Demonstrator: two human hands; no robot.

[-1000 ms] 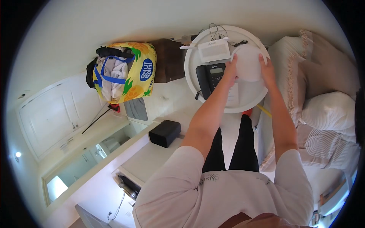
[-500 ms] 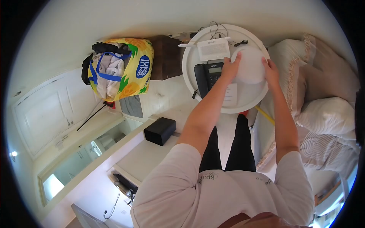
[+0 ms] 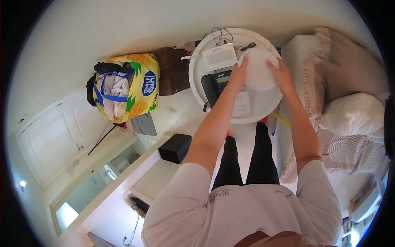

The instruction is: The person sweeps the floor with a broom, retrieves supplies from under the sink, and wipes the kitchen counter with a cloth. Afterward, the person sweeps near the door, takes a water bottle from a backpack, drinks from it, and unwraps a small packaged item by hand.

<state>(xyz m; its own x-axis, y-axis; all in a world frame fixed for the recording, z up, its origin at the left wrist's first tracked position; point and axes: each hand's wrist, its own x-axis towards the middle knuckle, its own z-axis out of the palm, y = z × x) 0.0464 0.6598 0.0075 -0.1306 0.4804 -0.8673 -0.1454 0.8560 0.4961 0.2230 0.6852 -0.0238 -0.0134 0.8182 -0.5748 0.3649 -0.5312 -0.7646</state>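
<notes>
A round white object, smooth and lamp-like, is between my two hands over the right part of a round white table. My left hand grips its left side, thumb on top. On its right side my right hand holds on, with thumb and fingers against it. Left of my left hand lie a black desk phone and, behind that, a white router with an antenna out to the left. A white paper card sits below my left wrist.
Thin black cables run behind the router. Farther left are a yellow bag stuffed with clothes, a dark brown box and a black box on a ledge. Cushions lie on the right. A yellow stick shows beside the table.
The view has shifted, so the table stands farther left. My right thumb has moved inward on the white object. Both hands are still on it.
</notes>
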